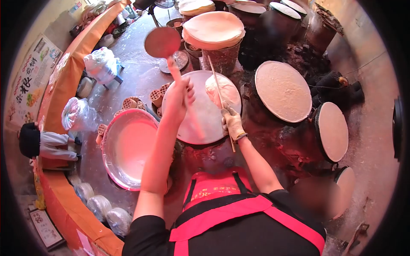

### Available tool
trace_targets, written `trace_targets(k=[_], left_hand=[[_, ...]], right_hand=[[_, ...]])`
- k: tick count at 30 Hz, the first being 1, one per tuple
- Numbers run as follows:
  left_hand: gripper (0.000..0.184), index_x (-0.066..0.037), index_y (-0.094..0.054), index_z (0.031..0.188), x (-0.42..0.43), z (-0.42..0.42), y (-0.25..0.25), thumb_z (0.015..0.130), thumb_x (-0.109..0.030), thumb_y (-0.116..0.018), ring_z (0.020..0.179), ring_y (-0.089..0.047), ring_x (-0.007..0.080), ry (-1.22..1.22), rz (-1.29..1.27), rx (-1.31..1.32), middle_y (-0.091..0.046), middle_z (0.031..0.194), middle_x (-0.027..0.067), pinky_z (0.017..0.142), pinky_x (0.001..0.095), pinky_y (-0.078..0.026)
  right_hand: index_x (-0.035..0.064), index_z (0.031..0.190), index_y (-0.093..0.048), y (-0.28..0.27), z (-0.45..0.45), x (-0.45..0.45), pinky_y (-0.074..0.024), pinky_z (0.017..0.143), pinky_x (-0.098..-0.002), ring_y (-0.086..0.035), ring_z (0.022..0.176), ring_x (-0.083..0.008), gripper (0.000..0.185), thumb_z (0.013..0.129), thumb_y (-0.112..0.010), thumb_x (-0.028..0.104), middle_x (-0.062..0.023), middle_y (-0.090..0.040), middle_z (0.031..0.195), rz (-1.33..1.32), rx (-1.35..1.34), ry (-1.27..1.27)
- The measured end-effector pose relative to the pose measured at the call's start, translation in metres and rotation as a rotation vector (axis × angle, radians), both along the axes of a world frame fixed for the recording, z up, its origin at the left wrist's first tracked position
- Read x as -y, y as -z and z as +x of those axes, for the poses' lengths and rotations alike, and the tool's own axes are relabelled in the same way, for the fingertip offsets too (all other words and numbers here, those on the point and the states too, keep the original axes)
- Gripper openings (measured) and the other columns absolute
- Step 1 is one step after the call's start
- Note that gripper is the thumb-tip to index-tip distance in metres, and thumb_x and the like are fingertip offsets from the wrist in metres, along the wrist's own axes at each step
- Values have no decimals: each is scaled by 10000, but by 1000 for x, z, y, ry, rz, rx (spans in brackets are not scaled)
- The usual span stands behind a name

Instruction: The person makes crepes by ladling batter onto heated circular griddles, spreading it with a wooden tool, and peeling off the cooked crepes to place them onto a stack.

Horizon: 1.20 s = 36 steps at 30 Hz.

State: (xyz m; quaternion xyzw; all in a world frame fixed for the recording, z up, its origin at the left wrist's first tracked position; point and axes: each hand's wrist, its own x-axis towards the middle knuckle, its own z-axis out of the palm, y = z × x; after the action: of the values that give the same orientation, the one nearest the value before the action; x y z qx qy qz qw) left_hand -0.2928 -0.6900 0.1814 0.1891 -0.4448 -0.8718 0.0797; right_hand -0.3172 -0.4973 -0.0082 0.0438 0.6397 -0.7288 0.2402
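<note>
Head view shows basin [109, 143] left of round griddle [209, 115], stacked sheets [213, 29] beyond. Above griddle, left hand [181, 94] grips raised ladle [162, 42], its head pointing away; gloved right hand [232, 121] grips thin stick [215, 79], slanting far-left to near-right across pale dough [228, 91].

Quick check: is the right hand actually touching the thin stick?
Touching. The head view shows the right hand closed around the thin stick, which emerges on both sides of the grip.
</note>
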Motion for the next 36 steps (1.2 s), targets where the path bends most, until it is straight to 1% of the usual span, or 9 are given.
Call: trace_targets(k=[1, 2, 7, 12, 18, 22, 26, 32, 36], left_hand=[[153, -74, -482, 884, 19, 16, 22, 916, -205, -556, 441, -354, 64, 59, -54, 91, -437, 640, -24, 411, 213, -287], [137, -80, -483, 868, 33, 32, 43, 911, -189, -554, 440, -350, 60, 119, -109, 179, -421, 623, -39, 410, 212, -284], [134, -101, -452, 815, 43, 165, 128, 882, -96, -568, 458, -351, 33, 144, 5, 444, -400, 630, -53, 382, 182, -282], [167, -99, -463, 875, 41, 238, 109, 884, -87, -629, 449, -339, 12, -32, 48, 361, -462, 671, -34, 375, 159, -260], [178, -42, -529, 932, 72, 277, 120, 869, -127, -672, 443, -380, 12, -133, 76, 430, -642, 791, 90, 374, 159, -279], [187, -15, -541, 1012, 90, 305, 151, 899, -137, -628, 478, -400, 10, -96, 164, 482, -646, 823, 101, 396, 148, -294], [152, -31, -537, 975, 98, 320, 167, 906, -139, -617, 472, -393, 18, -149, 200, 462, -585, 741, 48, 397, 146, -289], [123, -42, -541, 934, 96, 314, 175, 906, -139, -611, 480, -398, 28, -160, 233, 477, -528, 697, 15, 403, 150, -307], [99, -37, -561, 925, 84, 300, 174, 896, -119, -608, 514, -416, 38, -219, 171, 499, -531, 721, 10, 420, 171, -355]], right_hand=[[238, 1373, -479, -26, 11, -1, -425, 423, -296, -506, 461, -116, 451, 930, -554, 276, 25, -572, 679, -165, 185, -2], [248, 1393, -447, -34, 32, 4, -260, 341, -211, -301, 388, -34, 464, 940, -550, 263, 67, -386, 590, -193, 180, 121], [249, 1401, -430, 1, 136, 21, -287, 320, -220, -335, 373, -57, 501, 926, -587, 273, 72, -405, 568, -166, 94, 513], [175, 1416, -407, -13, 109, 97, -302, 330, -221, -339, 395, -50, 490, 940, -520, 141, 60, -413, 616, -262, 60, 462], [284, 1398, -424, -29, 62, 108, -310, 346, -246, -348, 381, -73, 480, 932, -537, 282, 41, -408, 596, -147, 119, 180], [278, 1375, -466, -46, 100, 45, -294, 338, -239, -336, 365, -69, 442, 938, -537, 273, 55, -415, 558, -134, 170, 123], [293, 1356, -486, -17, 138, 44, -288, 316, -238, -343, 343, -73, 423, 940, -553, 256, 56, -417, 536, -29, 105, 443], [287, 1333, -501, -37, 95, 85, -271, 324, -242, -333, 357, -73, 395, 941, -553, 285, 48, -425, 562, -95, 149, 127], [256, 1306, -543, -55, 93, 39, -232, 331, -246, -305, 360, -75, 369, 941, -553, 310, 39, -432, 550, -28, 171, -123]])
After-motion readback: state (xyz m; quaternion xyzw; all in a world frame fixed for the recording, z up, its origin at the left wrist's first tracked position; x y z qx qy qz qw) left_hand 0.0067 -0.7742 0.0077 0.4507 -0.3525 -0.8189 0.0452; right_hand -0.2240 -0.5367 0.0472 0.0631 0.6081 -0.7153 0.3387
